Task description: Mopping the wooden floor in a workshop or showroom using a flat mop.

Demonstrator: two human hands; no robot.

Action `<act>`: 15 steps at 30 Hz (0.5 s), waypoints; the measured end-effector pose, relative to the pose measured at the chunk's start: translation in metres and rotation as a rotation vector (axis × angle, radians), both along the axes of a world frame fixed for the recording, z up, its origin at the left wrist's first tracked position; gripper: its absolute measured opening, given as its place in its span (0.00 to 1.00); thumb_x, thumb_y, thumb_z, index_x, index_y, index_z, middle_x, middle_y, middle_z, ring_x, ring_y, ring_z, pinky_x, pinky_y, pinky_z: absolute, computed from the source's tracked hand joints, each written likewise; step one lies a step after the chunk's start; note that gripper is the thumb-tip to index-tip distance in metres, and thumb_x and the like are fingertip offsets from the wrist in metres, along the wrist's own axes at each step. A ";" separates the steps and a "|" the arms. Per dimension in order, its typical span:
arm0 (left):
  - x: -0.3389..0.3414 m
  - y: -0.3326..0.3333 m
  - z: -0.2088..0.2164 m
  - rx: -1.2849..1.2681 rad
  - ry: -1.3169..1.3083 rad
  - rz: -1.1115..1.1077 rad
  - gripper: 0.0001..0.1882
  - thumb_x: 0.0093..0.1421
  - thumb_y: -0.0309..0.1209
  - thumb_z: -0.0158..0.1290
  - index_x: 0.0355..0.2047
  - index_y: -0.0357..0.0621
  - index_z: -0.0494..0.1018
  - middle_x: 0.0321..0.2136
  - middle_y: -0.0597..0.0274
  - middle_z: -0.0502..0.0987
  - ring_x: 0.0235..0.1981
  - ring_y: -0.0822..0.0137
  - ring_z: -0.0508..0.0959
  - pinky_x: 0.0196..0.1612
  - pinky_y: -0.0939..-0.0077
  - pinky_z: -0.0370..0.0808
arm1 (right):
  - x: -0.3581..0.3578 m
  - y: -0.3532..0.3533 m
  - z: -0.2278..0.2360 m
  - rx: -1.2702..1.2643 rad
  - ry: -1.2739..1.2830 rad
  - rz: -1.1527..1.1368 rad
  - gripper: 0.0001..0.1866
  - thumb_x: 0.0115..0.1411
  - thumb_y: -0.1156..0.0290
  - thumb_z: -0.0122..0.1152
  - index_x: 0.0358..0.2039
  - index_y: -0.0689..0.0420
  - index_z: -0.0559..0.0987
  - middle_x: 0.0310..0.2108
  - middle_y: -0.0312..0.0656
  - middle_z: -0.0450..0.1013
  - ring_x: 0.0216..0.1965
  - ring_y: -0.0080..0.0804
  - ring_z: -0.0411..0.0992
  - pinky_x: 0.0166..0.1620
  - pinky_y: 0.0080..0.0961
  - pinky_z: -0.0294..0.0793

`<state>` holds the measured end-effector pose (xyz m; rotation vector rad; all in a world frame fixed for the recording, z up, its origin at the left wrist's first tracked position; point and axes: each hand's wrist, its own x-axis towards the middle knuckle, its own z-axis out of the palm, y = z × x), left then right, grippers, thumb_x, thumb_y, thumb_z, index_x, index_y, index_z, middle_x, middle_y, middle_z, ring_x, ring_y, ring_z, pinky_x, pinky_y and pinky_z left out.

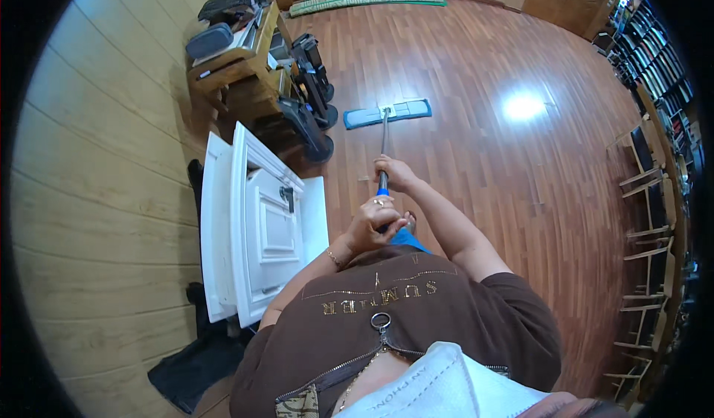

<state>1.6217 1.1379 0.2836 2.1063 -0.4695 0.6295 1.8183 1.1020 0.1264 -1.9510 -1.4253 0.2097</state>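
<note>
Both my hands are on the pole of a flat floor mop. My right hand (pixel 396 174) wraps round the metal part of the mop handle (pixel 384 141), farther from my body. Closer in, my left hand (pixel 373 223) is closed round the upper end, just behind a blue collar on the pole; a ring and a bracelet show on it. The wide blue-grey mop head (pixel 405 111) lies flat on the wood-plank floor (pixel 476 165) ahead of me, its long side running left to right.
To the left stands a white panelled cabinet (pixel 271 224), with a wooden desk (pixel 245 68) holding bags beyond it. Black stands (pixel 309 132) rest on the floor beside the desk. A rolled mat (pixel 364 0) lies along the far wall. Wooden chairs (pixel 645 247) line the right side.
</note>
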 end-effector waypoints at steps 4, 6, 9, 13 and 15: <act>0.021 0.030 0.015 -0.041 0.054 0.079 0.06 0.48 0.25 0.62 0.21 0.39 0.74 0.22 0.52 0.75 0.30 0.52 0.76 0.42 0.62 0.74 | 0.017 0.026 0.025 -0.053 -0.008 -0.009 0.13 0.50 0.57 0.63 0.23 0.53 0.75 0.31 0.40 0.73 0.39 0.44 0.73 0.37 0.43 0.73; 0.021 0.028 0.055 -0.036 -0.010 0.119 0.04 0.49 0.20 0.59 0.20 0.39 0.74 0.19 0.59 0.75 0.25 0.58 0.76 0.43 0.62 0.74 | 0.008 0.028 0.065 -0.058 -0.059 -0.041 0.15 0.51 0.54 0.64 0.23 0.54 0.77 0.29 0.43 0.73 0.34 0.47 0.73 0.38 0.41 0.73; 0.012 0.027 0.116 0.004 0.020 0.088 0.05 0.47 0.25 0.61 0.18 0.42 0.74 0.16 0.59 0.73 0.22 0.57 0.75 0.38 0.66 0.75 | -0.013 0.021 0.115 -0.020 0.017 -0.007 0.19 0.52 0.50 0.64 0.23 0.54 0.77 0.28 0.45 0.73 0.33 0.48 0.73 0.36 0.42 0.72; 0.023 0.037 0.131 -0.064 0.004 0.023 0.06 0.46 0.27 0.61 0.18 0.43 0.74 0.15 0.60 0.73 0.21 0.57 0.76 0.37 0.65 0.75 | -0.008 0.025 0.120 0.134 0.007 -0.026 0.19 0.55 0.51 0.60 0.20 0.54 0.75 0.24 0.44 0.72 0.32 0.45 0.73 0.34 0.40 0.72; 0.039 0.046 0.124 -0.082 -0.022 0.033 0.05 0.48 0.25 0.58 0.18 0.42 0.74 0.15 0.61 0.73 0.20 0.60 0.76 0.37 0.64 0.76 | 0.009 0.036 0.120 0.166 -0.003 -0.040 0.17 0.57 0.55 0.59 0.20 0.54 0.74 0.24 0.44 0.71 0.31 0.44 0.72 0.34 0.40 0.72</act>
